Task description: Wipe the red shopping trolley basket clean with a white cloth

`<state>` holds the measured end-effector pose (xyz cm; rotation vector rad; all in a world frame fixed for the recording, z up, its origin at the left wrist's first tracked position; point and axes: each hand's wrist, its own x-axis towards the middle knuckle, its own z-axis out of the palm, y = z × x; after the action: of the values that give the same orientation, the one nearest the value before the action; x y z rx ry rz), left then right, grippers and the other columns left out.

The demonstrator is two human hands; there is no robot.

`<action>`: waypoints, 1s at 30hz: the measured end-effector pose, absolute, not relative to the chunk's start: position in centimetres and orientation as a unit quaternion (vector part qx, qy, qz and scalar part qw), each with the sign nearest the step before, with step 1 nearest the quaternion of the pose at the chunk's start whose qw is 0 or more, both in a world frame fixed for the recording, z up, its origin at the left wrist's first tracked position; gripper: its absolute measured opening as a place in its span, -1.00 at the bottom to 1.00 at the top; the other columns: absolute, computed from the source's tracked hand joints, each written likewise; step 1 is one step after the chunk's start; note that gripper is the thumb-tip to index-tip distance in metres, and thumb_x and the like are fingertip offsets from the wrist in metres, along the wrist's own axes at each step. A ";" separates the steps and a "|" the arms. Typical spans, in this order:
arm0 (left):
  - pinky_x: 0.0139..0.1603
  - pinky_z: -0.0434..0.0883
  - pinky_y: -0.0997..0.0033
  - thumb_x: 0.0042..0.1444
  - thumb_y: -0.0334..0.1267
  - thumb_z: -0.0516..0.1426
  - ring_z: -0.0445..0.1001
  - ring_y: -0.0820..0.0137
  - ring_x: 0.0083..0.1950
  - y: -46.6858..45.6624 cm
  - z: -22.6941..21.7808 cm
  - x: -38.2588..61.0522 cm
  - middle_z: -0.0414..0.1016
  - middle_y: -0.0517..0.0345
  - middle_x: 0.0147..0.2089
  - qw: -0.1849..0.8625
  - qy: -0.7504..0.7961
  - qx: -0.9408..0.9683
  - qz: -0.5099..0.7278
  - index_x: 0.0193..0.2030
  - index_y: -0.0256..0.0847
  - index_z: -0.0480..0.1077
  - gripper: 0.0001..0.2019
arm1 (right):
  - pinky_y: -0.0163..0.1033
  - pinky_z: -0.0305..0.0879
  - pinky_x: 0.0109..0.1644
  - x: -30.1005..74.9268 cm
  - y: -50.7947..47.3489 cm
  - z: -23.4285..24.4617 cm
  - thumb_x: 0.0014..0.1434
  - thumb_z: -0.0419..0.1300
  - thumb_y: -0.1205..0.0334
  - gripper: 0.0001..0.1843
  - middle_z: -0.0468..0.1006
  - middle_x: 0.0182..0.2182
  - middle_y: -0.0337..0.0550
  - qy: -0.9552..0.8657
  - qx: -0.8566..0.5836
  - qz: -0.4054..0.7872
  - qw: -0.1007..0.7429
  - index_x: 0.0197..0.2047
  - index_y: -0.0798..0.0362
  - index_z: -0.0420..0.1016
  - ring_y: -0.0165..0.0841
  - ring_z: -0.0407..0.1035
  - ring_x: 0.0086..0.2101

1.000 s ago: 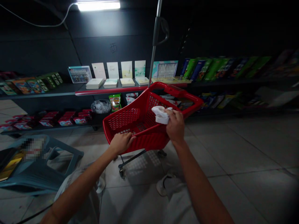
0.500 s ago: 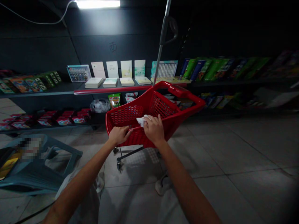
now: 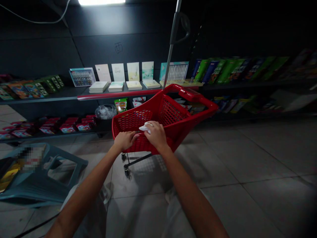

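A red plastic shopping cart (image 3: pixel 178 123) stands sideways in front of me, its handle at the upper right and dark-framed wheels below. My left hand (image 3: pixel 124 140) is closed over the near rim of the basket, toward its front end. Just to the right, my right hand (image 3: pixel 156 135) presses a crumpled white cloth (image 3: pixel 144 127) against the same rim. Part of the cloth sticks out past the fingers on the left; the rest is hidden under the hand. The two hands are close together but apart.
Behind the cart runs a dark shelf (image 3: pixel 54 96) with upright books (image 3: pixel 133 71), green packages (image 3: pixel 226 71) and red boxes (image 3: pixel 69 125). A blue-grey plastic stool (image 3: pixel 59 172) with items on it stands at the left. A metal pole (image 3: pixel 169 56) rises behind the cart.
My right hand has slid left along the cart's rim with the white cloth, closer to my left hand. My left hand has shifted slightly left and up, still on the rim.
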<state>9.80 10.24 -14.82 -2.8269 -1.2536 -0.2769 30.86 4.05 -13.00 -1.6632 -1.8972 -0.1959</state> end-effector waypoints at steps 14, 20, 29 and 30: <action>-0.28 0.23 0.30 0.42 0.27 -0.13 0.61 0.17 -0.09 11.0 -15.4 8.3 0.66 0.01 -0.13 0.029 -0.486 -0.861 -0.146 -0.19 -0.11 0.46 -0.45 | 0.08 0.18 0.24 39.7 3.9 -11.8 0.16 0.23 0.34 -0.71 0.52 0.10 0.06 -0.527 -0.693 -0.221 0.438 -0.03 0.03 0.59 -0.05 0.24 0.12; -0.26 0.23 0.30 0.43 0.20 -0.10 0.61 0.16 -0.11 10.9 -15.8 8.1 0.66 0.00 -0.14 0.020 -0.502 -0.851 -0.154 -0.19 -0.11 0.48 -0.50 | -0.01 0.25 0.23 32.7 5.3 -13.6 0.18 0.22 0.38 -0.73 0.55 0.03 0.03 -0.585 -0.664 -0.137 0.445 -0.05 0.04 0.62 -0.09 0.28 0.04; -0.24 0.24 0.27 0.38 0.06 0.03 0.62 0.10 -0.08 10.9 -16.6 7.9 0.68 -0.03 -0.08 0.026 -0.523 -0.840 -0.144 -0.09 -0.12 0.54 -0.63 | -0.02 0.28 0.25 23.1 5.1 -14.9 0.20 0.21 0.43 -0.62 0.53 0.14 0.00 -0.711 -0.584 -0.041 0.390 0.07 0.01 0.59 -0.09 0.28 0.08; -0.24 0.24 0.27 0.40 0.08 0.01 0.62 0.10 -0.08 10.9 -16.6 8.0 0.67 -0.03 -0.07 0.029 -0.526 -0.837 -0.149 -0.08 -0.12 0.53 -0.62 | -0.02 0.28 0.26 23.9 5.1 -14.7 0.19 0.21 0.43 -0.62 0.52 0.13 0.00 -0.710 -0.583 -0.045 0.392 0.06 0.01 0.59 -0.09 0.28 0.09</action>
<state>7.95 10.88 -16.57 -2.5819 -1.6214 -0.4582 23.88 5.14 -14.71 -1.4817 -1.8030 -0.1147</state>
